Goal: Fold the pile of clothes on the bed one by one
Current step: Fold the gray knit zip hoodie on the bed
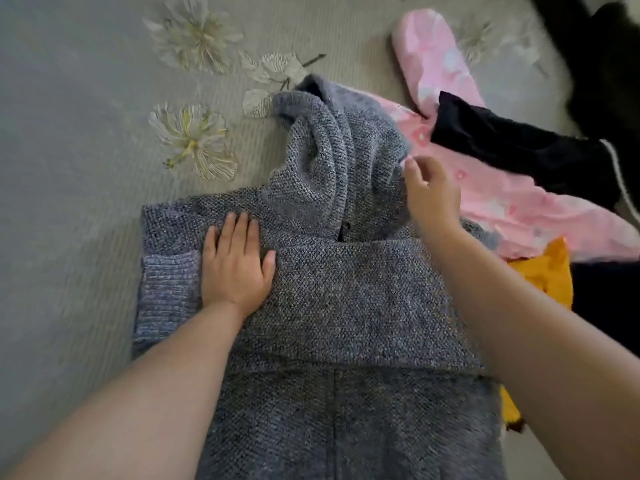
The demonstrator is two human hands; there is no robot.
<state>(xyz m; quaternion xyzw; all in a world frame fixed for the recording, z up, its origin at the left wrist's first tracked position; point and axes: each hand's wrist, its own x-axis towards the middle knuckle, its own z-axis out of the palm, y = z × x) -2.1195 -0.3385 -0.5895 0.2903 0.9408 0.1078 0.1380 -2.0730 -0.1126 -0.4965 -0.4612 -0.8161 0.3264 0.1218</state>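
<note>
A grey-blue knitted hooded sweater [346, 296] lies spread on the bed in front of me, its sleeves folded across the chest and its hood [332, 147] bunched up at the far end. My left hand [235, 261] presses flat on the folded left sleeve, fingers straight. My right hand [429, 195] is at the hood's right edge, fingers loosely bent; whether it pinches the knit is unclear. To the right lies the pile: a pink patterned garment [485, 188], a black garment [526, 147] on top of it, and a yellow garment [550, 271].
The grey bedsheet [86, 168] with a white flower print stretches to the left and far side. A dark mass [609, 64] sits at the top right corner.
</note>
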